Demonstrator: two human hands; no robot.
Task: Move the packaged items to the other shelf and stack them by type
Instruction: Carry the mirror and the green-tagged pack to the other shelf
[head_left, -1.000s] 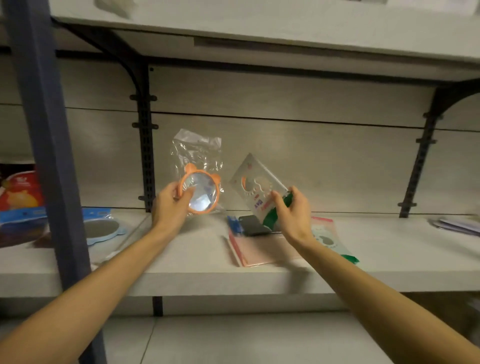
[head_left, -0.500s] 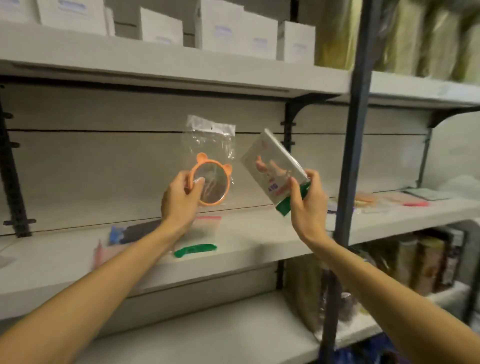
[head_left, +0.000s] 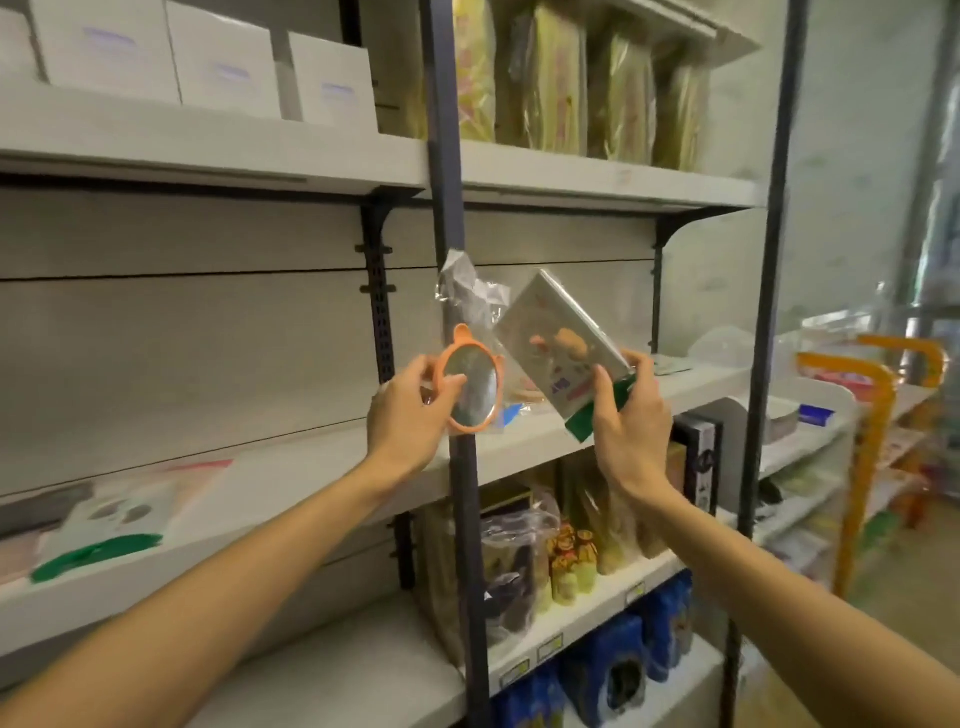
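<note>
Shelves behind; fingers (head_left: 451, 383) pinch mirror (head_left: 472, 391) rim.

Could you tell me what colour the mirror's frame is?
Orange, with small bear ears; the mirror shows best in the head view.

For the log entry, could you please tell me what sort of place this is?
Probably a small shop or its stockroom: metal shelving runs in bays, packaged goods fill the lower shelves, and white boxes line the top one.
</note>
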